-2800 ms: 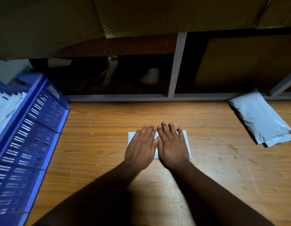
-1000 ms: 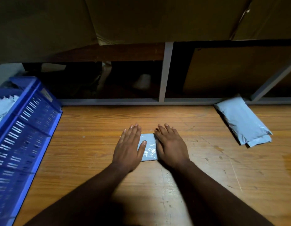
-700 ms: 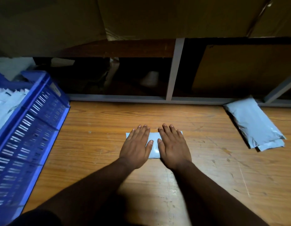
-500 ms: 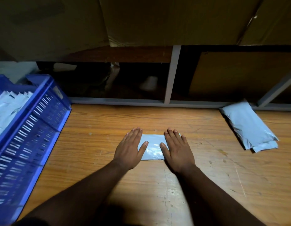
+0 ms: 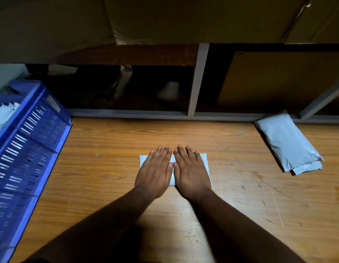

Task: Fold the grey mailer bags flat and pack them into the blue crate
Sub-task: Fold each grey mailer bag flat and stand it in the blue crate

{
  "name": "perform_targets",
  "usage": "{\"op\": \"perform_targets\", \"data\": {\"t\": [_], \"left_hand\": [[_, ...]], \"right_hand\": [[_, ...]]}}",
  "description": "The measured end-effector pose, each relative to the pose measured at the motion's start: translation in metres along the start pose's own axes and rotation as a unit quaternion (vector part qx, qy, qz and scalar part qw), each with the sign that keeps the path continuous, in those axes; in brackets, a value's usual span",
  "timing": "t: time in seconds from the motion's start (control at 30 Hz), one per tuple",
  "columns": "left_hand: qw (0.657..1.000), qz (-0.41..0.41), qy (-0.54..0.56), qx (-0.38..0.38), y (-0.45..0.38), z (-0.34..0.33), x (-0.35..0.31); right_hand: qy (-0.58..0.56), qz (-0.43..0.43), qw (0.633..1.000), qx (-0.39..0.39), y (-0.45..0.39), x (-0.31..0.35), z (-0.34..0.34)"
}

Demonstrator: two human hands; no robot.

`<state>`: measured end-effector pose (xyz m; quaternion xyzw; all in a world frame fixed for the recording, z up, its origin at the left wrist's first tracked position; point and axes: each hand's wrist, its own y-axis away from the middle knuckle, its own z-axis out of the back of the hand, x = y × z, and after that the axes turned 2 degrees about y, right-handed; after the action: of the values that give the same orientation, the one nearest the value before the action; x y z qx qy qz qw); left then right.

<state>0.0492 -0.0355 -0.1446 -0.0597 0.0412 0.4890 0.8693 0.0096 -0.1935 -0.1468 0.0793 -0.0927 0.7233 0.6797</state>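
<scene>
A folded grey mailer bag [image 5: 172, 175] lies flat on the wooden table [image 5: 183, 135] in the middle of the view. My left hand [image 5: 155, 171] and my right hand [image 5: 192, 171] rest palm down on it side by side, thumbs touching, fingers straight, covering most of it. Only its corners and a strip between the hands show. The blue crate [image 5: 30, 149] stands at the left edge with folded pale bags [image 5: 2, 116] inside. A stack of unfolded grey mailer bags [image 5: 288, 143] lies at the far right.
A grey metal shelf frame [image 5: 198, 80] runs along the table's back edge, with a dark recess behind it. Brown cardboard [image 5: 278, 80] fills the right bay and large cardboard boxes [image 5: 183, 18] hang over the top.
Half a second ago my hands were spread apart on the bag's two ends; they have slid together over its middle. The bag stays in place.
</scene>
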Motion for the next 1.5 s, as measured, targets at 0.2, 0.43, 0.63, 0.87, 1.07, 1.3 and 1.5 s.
{"op": "perform_targets", "data": {"t": [0.2, 0.43, 0.63, 0.87, 1.07, 1.3, 1.5], "left_hand": [[0.998, 0.016, 0.055, 0.002, 0.003, 0.004, 0.006], [0.982, 0.053, 0.168, 0.068, 0.025, 0.022, 0.038], [0.977, 0.031, 0.173, 0.12, 0.02, 0.067, 0.051], [0.97, -0.051, 0.184, 0.149, 0.026, 0.113, 0.088], [0.981, -0.037, 0.191, 0.027, 0.062, 0.185, 0.141], [0.978, -0.081, 0.165, -0.102, 0.132, 0.312, 0.24], [0.97, 0.009, 0.235, -0.062, 0.189, 0.37, 0.333]], "right_hand": [[-0.006, -0.024, 1.0, 0.0, 0.003, -0.009, 0.002], [-0.036, -0.094, 0.994, 0.039, 0.027, -0.02, 0.021], [-0.126, -0.06, 0.99, 0.021, 0.041, -0.008, 0.057], [-0.193, 0.017, 0.978, 0.075, 0.037, 0.011, 0.083], [-0.147, 0.054, 0.98, -0.123, -0.002, 0.094, 0.119], [-0.124, 0.181, 0.938, -0.267, -0.059, 0.246, 0.183], [-0.059, 0.242, 0.936, -0.248, -0.119, 0.375, 0.207]]}}
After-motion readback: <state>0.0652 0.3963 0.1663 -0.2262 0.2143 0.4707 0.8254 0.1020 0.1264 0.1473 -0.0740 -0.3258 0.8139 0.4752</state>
